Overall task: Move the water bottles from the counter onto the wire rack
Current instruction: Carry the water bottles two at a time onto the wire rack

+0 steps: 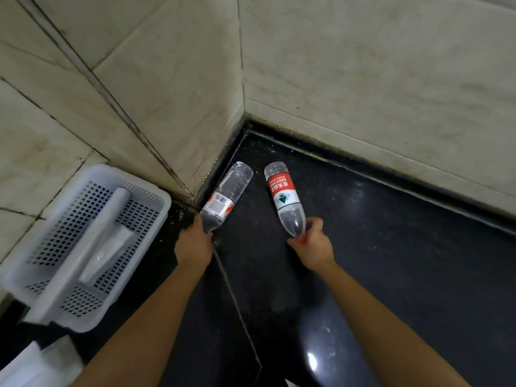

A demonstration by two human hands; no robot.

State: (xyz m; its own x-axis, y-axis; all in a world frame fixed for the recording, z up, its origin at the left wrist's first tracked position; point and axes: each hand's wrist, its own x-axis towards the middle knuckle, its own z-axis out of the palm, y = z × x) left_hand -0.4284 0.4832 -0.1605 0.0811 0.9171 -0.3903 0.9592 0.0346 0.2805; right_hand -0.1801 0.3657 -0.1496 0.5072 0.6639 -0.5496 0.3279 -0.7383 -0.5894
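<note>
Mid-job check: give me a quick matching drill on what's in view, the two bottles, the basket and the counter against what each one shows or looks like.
Column one:
1. left bottle
2. right bottle
3. white basket
4. counter

Column two:
A. holds a white roll
B. barcode faces the camera
C. black and glossy
D. red label with a green triangle faces the camera

Pairs: 1-B, 2-D, 3-A, 4-C.

The left hand grips the left bottle at its neck end. The right hand grips the right bottle at its red cap.
</note>
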